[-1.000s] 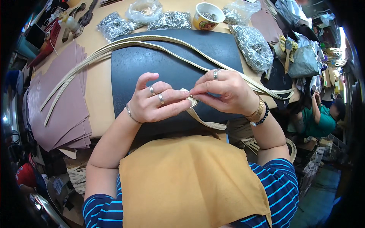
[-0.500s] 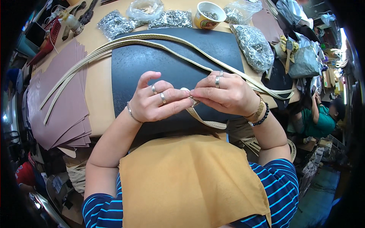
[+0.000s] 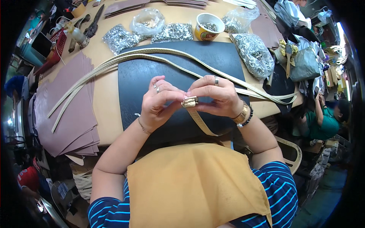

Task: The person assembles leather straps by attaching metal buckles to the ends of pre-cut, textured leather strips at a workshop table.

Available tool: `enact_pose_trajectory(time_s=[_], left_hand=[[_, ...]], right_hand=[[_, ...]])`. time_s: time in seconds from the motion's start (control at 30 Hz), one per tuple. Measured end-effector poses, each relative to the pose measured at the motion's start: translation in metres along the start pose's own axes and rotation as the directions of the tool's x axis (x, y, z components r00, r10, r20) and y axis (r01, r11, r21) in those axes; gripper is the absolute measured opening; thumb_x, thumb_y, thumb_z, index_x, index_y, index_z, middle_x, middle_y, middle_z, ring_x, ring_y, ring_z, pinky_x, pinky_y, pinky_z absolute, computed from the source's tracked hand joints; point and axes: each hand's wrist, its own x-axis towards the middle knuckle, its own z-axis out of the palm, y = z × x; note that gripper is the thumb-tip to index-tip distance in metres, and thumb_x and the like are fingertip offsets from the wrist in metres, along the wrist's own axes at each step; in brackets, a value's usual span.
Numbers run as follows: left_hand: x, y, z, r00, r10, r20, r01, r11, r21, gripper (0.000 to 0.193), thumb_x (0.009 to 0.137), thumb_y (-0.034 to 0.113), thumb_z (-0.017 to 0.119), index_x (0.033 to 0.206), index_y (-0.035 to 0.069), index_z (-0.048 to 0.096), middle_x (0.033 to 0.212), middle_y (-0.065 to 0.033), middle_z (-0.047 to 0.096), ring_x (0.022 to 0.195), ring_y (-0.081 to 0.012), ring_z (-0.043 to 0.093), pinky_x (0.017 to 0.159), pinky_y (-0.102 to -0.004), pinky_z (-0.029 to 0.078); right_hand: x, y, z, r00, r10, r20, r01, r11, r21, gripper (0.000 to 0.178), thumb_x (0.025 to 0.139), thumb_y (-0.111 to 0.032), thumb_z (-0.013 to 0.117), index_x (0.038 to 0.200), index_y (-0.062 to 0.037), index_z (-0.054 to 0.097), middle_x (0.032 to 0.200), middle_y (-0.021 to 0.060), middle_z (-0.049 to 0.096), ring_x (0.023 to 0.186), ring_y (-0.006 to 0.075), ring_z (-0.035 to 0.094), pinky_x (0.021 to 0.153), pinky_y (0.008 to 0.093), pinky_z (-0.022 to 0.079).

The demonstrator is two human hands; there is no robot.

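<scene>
Over the dark mat [image 3: 152, 70], a small metal buckle [image 3: 190, 101] with a cream strap end in it sits between my two hands. My left hand [image 3: 161, 100] is closed, thumb and fingertips pinching the buckle's left side. On the other side my right hand [image 3: 216, 95] grips the buckle and strap end, its fingers above and below. From there the cream strap [image 3: 201, 123] hangs down toward the mat's near edge. Farther off, long cream stitched straps [image 3: 163, 57] lie in a loose curve across the mat and past both its sides.
Mauve sheets [image 3: 68, 102] are stacked at the left. Along the back are clear bags of metal hardware [image 3: 173, 32] and a paper cup [image 3: 208, 26] of metal pieces. A large hardware bag [image 3: 253, 55] lies right of the mat. A person in green [image 3: 325, 119] sits at far right.
The buckle, mostly hidden by my fingers before, is now turned into sight. My hands have tilted around it, and the whole view has shifted a little.
</scene>
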Motion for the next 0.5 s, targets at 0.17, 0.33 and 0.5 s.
enact_pose_trajectory(time_s=[0.17, 0.33, 0.5], left_hand=[[-0.003, -0.016, 0.003, 0.981, -0.177, -0.074, 0.171, 0.982, -0.082, 0.015, 0.083, 0.002, 0.072, 0.094, 0.011, 0.068, 0.091, 0.0003, 0.071, 0.085, -0.0143, 0.065, 0.096, -0.0392, 0.040], [-0.006, -0.017, 0.012, 0.883, -0.461, -0.087, 0.379, 0.810, -0.449, 0.009, 0.090, 0.004, 0.068, 0.099, 0.004, 0.068, 0.097, -0.0022, 0.069, 0.091, -0.0100, 0.061, 0.086, -0.0262, 0.047], [-0.004, -0.017, 0.017, 0.801, -0.597, -0.047, 0.457, 0.661, -0.595, 0.010, 0.091, 0.003, 0.067, 0.101, 0.002, 0.068, 0.097, -0.0009, 0.067, 0.091, -0.0093, 0.059, 0.084, -0.0240, 0.048]], right_hand=[[-0.002, 0.023, 0.016, 0.990, 0.082, -0.118, -0.073, 0.995, 0.075, 0.030, 0.073, -0.002, 0.081, 0.101, -0.0037, 0.070, 0.094, 0.0094, 0.068, 0.083, 0.0205, 0.068, 0.072, 0.0298, 0.056], [0.002, 0.033, 0.019, 0.989, 0.056, -0.139, -0.054, 0.998, 0.013, 0.030, 0.073, -0.001, 0.080, 0.102, -0.0035, 0.070, 0.095, 0.0097, 0.068, 0.084, 0.0219, 0.068, 0.073, 0.0307, 0.056], [0.000, 0.035, 0.022, 0.975, 0.103, -0.199, -0.101, 0.995, 0.021, 0.028, 0.074, 0.001, 0.077, 0.100, -0.0029, 0.069, 0.095, 0.0107, 0.068, 0.084, 0.0225, 0.068, 0.073, 0.0298, 0.055]])
